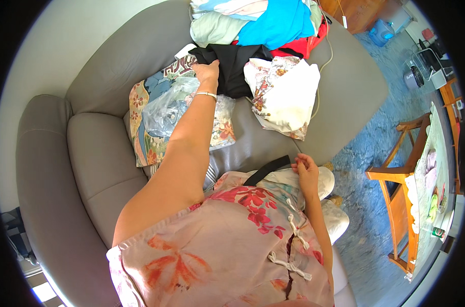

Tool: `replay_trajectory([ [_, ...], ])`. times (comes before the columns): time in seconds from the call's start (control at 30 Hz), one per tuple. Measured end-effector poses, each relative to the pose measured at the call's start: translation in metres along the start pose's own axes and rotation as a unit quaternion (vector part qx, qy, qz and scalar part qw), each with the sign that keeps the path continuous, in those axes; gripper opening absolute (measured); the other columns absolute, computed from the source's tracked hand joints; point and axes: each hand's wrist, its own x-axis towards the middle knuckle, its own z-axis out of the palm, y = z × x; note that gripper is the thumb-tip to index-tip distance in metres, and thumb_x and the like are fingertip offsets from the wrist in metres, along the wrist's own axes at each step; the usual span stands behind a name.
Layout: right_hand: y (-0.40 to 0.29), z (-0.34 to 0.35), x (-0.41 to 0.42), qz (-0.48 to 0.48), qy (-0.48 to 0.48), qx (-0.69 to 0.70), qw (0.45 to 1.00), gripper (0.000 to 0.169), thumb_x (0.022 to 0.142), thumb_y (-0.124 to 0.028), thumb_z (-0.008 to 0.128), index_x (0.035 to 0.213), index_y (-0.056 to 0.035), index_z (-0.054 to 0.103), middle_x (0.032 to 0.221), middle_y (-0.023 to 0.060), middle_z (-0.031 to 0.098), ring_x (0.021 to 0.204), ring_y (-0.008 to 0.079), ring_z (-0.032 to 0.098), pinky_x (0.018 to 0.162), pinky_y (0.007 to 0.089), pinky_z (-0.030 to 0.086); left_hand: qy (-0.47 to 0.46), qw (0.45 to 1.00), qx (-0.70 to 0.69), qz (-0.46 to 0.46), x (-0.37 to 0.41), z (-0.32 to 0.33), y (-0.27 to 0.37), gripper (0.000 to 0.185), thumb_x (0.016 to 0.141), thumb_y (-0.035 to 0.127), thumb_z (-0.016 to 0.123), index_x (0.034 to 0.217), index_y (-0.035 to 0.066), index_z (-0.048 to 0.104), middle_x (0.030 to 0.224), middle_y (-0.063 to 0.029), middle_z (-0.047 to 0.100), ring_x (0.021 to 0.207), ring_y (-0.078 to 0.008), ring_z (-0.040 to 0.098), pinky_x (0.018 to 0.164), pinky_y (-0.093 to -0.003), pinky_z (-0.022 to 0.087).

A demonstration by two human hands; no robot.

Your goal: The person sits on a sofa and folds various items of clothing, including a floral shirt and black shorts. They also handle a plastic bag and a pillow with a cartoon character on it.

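My left hand (208,72), with a bangle at its wrist, reaches across the sofa and rests at the edge of a folded black cloth (232,73). Whether its fingers grip the cloth is not plain. Under that forearm lie a crumpled clear plastic bag (163,115) and a patterned fabric piece (140,144). My right hand (306,168) is over my lap with bent fingers, beside the end of a black strap (268,169); a hold on it cannot be made out. A white garment with a floral print (284,98) lies right of the black cloth.
A grey leather sofa (98,146) curves around me. A heap of clothes (274,27) stands at its far side, with a pale cord (329,50) beside it. To the right are a wooden chair (393,174), a table with a light cloth (428,199) and a blue floor (366,149).
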Motion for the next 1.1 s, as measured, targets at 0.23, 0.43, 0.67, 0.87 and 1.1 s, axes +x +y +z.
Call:
replay_trajectory([
  [0.23, 0.002, -0.005, -0.001, 0.003, -0.006, 0.035, 0.999, 0.023, 0.089, -0.005, 0.050, 0.111, 0.0026, 0.053, 0.095, 0.0081, 0.059, 0.076, 0.0122, 0.058, 0.067, 0.0218, 0.048, -0.191, 0.952, 0.228, 0.070, 0.013, 0.018, 0.026, 0.074, 0.066, 0.047, 0.073, 0.111, -0.009, 0.055, 0.117, -0.0214, 0.056, 0.111, -0.0297, 0.055, 0.092, -0.0362, 0.043],
  [0.43, 0.002, -0.005, 0.001, 0.010, -0.004, 0.052, 0.999, 0.023, 0.089, -0.005, 0.050, 0.111, 0.0027, 0.053, 0.096, 0.0090, 0.059, 0.076, 0.0126, 0.058, 0.068, 0.0219, 0.049, -0.279, 0.913, 0.271, 0.120, 0.042, 0.058, 0.025, 0.065, 0.070, 0.045, 0.070, 0.113, -0.002, 0.057, 0.121, -0.0174, 0.055, 0.109, -0.0307, 0.055, 0.092, -0.0356, 0.042],
  [0.67, 0.002, -0.005, 0.005, 0.025, 0.008, 0.079, 0.997, 0.023, 0.089, -0.005, 0.049, 0.111, 0.0026, 0.053, 0.098, 0.0101, 0.059, 0.077, 0.0130, 0.059, 0.068, 0.0223, 0.049, -0.310, 0.754, 0.452, 0.362, 0.083, 0.084, 0.000, 0.026, 0.077, 0.019, 0.064, 0.100, 0.008, 0.067, 0.106, -0.0147, 0.064, 0.095, -0.0210, 0.062, 0.086, -0.0302, 0.045],
  [0.87, 0.004, -0.008, 0.006, 0.024, 0.008, 0.095, 0.995, 0.022, 0.090, -0.005, 0.048, 0.110, 0.0023, 0.054, 0.097, 0.0099, 0.060, 0.077, 0.0128, 0.059, 0.068, 0.0228, 0.049, -0.324, 0.894, -0.261, -0.167, 0.074, 0.055, 0.012, 0.036, 0.065, 0.000, 0.071, 0.096, -0.013, 0.057, 0.103, -0.0190, 0.060, 0.088, -0.0303, 0.061, 0.078, -0.0389, 0.049],
  [1.1, 0.004, -0.009, 0.005, 0.016, -0.007, 0.109, 0.994, 0.022, 0.091, -0.006, 0.047, 0.110, -0.0003, 0.054, 0.098, 0.0089, 0.060, 0.078, 0.0114, 0.058, 0.069, 0.0214, 0.049, -0.404, 0.823, -0.400, 0.003, 0.067, -0.028, 0.058, 0.034, 0.074, -0.004, 0.065, 0.107, 0.001, 0.057, 0.097, -0.0132, 0.064, 0.086, -0.0272, 0.063, 0.081, -0.0402, 0.053],
])
